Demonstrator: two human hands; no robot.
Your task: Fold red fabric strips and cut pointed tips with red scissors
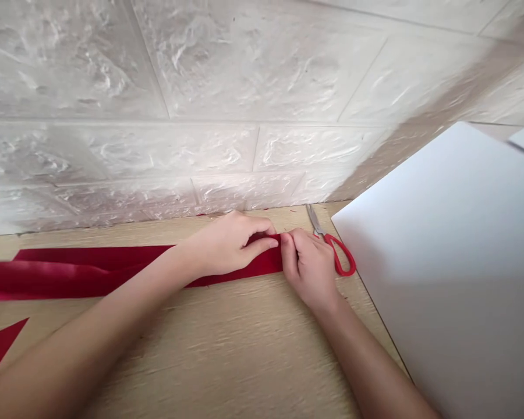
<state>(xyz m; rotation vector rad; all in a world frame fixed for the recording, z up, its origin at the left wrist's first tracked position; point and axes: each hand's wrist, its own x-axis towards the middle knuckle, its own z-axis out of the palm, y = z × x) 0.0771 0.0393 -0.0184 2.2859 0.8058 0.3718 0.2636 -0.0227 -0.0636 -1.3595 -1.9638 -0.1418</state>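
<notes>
A long strip of dark red fabric (126,265) lies across the wooden surface, running from the left edge to the middle. My left hand (229,244) pinches its upper edge between thumb and fingers. Close against it, my right hand (310,265) grips the right end of the strip with curled fingers. The two hands nearly touch, and they hide part of the cloth there. Just beyond my right hand lies a pair of scissors (341,256) with red handles, its metal blades pointing toward the wall.
A white textured brick-pattern wall (213,145) rises behind the wooden surface (244,355). On the right a large white panel (454,262) stands close to the scissors. Another red fabric piece (2,346) lies at the lower left.
</notes>
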